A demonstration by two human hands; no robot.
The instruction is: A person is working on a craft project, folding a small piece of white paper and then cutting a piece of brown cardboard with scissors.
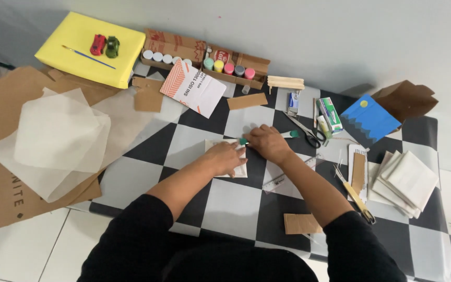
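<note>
Left hand (227, 158) flat on a small pale paper piece (242, 169), fingers spread and released, only pressing the sheet onto the checkered counter (236, 206). Right hand (269, 143) just beside it, touching the upper right corner of the same paper, fingers clenched around a glue stick (291, 134) with a green tip; stick lying nearly level, green tip (242, 141) showing at the left of the knuckles, white and green body sticking out to the right. Paper piece near the middle of the counter, half covered by the left hand.

Below the right forearm a clear ruler (280, 180), tilted. Farther right, scissors (305, 131) with black handles, a small green and white box (331, 114), and a blue painted card (369, 121) leaning against a brown cardboard shape (405, 99). At the right edge a stack of white folded papers (405, 180), with a yellow utility knife (355, 196) just to its left. Small brown cardboard scrap (301, 223) near the front edge.

At the back, against the wall, a cardboard tray with little paint pots (228, 67), next to it a bundle of wooden sticks (285, 82). Far left, a yellow box (91, 49) carrying two toy cars (105, 45) and a thin brush (88, 56). Translucent white sheets (58, 138) on brown cardboard (6, 203) at the left, partly off the counter.
</note>
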